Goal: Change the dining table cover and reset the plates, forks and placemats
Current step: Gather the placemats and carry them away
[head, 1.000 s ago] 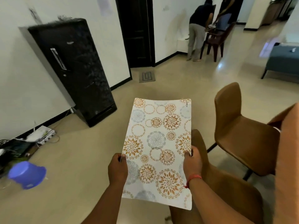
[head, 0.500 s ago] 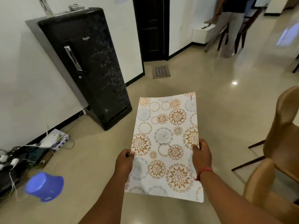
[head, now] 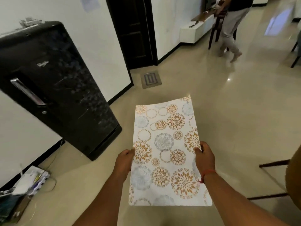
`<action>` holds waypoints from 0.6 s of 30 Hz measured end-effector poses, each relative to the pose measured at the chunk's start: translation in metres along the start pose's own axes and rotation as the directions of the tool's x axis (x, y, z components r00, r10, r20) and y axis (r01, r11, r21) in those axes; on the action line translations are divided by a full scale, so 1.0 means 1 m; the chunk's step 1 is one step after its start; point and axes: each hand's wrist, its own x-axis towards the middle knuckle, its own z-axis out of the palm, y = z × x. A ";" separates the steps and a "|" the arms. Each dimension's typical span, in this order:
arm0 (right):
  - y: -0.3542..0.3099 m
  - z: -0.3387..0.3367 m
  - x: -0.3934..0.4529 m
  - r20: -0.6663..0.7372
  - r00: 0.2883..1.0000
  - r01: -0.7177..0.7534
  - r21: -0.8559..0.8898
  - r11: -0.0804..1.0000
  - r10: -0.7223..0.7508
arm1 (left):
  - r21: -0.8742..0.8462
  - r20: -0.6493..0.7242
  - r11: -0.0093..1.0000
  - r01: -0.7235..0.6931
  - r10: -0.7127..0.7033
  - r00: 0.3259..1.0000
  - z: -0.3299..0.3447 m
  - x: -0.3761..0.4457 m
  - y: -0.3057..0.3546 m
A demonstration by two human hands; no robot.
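A white placemat printed with orange and grey flower rings is held flat over the beige floor, long side pointing away from me. My left hand grips its left edge, thumb on top. My right hand, with a red thread on the wrist, grips the right edge. No table, plates or forks are in view.
A black fridge stands against the left wall, with a dark doorway and a small mat beyond. Cables and boxes lie at lower left. Another person walks at the far right. Chair legs show at right.
The view has swung left and forward: the brown chairs have slid out to the right, the blue bucket has left the frame, the fridge is nearer. Both hands keep their hold on the placemat.
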 end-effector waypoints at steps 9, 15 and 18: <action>-0.055 -0.006 0.187 -0.129 0.991 0.034 0.039 0.999 -0.029 | 0.176 0.112 0.953 -0.247 0.230 0.967 0.111 0.155 0.148; -0.087 -0.040 0.314 -0.340 0.941 0.017 0.050 0.999 0.001 | 0.181 0.303 0.929 -0.323 0.259 0.917 0.224 0.253 0.269; -0.101 -0.071 0.364 -0.450 0.892 -0.005 0.089 0.996 0.045 | 0.195 0.383 0.908 -0.370 0.277 0.881 0.289 0.287 0.324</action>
